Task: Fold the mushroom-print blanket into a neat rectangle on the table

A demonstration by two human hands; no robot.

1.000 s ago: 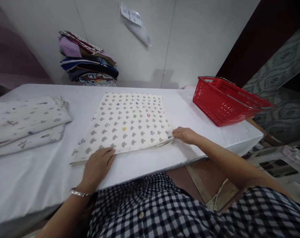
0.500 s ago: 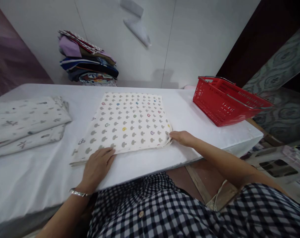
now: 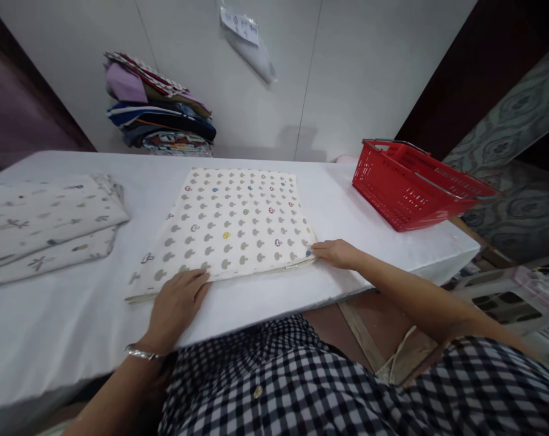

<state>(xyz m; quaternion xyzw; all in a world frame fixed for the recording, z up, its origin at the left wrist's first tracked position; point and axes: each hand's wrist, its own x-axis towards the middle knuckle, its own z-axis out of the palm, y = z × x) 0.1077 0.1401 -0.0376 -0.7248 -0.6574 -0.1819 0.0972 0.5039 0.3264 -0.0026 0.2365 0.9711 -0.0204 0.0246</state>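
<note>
Right now, a folded white cloth (image 3: 242,224) printed with rows of grey mushrooms lies flat in the middle of a table (image 3: 256,303) draped in white, its near edge set back from the table's front. A few of the mushrooms are outlined in red, blue, green, yellow or purple. The left hand (image 3: 178,303) rests palm down over the near edge of the cloth, left of its middle, with the fingers extended and lying close together; a silvery bracelet (image 3: 142,353) circles that wrist. At the near right corner, the right hand (image 3: 340,253) touches the cloth with its fingertips, though whether they pinch the layers I cannot tell. Layered edges show along the near side, just beside that hand. To the left, apart from the mushroom cloth, lies a second folded cloth (image 3: 51,221) with a plant-like print. A red basket (image 3: 405,191) with metal handles stands on the far right of the table. On the far left, near the wall (image 3: 347,72), rises a pile of folded fabrics (image 3: 160,112).
</note>
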